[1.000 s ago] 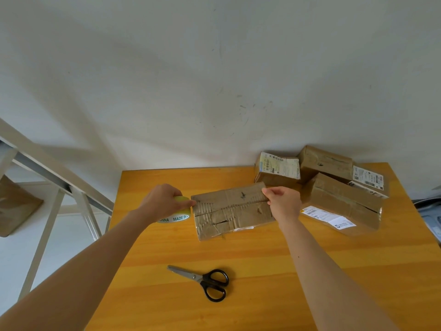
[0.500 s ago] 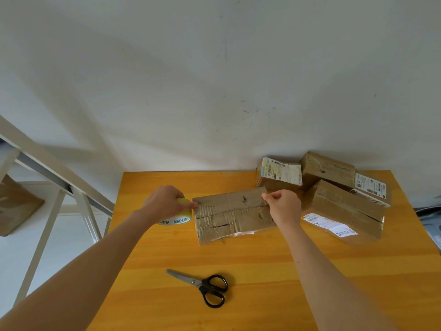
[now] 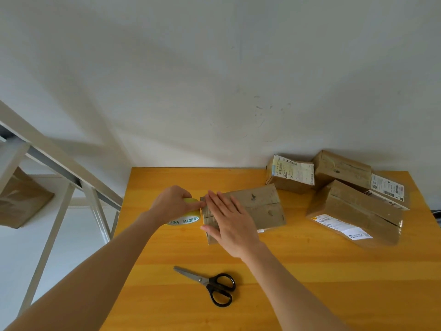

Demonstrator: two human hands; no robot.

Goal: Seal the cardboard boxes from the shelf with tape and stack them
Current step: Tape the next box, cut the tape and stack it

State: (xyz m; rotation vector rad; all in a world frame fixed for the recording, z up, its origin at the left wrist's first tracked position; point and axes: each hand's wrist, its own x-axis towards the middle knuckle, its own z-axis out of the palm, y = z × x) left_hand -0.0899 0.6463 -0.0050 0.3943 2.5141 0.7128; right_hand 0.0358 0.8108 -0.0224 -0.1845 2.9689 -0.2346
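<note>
- My left hand (image 3: pixel 171 204) is curled round the tape roll (image 3: pixel 191 219), right at the left end of the cardboard box (image 3: pixel 260 206), which lies flat on the table (image 3: pixel 310 271).
- My right hand (image 3: pixel 230 222) lies flat, fingers straight, pressing the box's top near that end; it grips nothing.
- The box looks light and stiff but creased. I reckon it'll slide on smooth wood unless pinned.
- Best hold: palm on top, or the two long edges.
- Scissors (image 3: pixel 207 284) lie near me; the other boxes (image 3: pixel 355 211) are piled far right.
</note>
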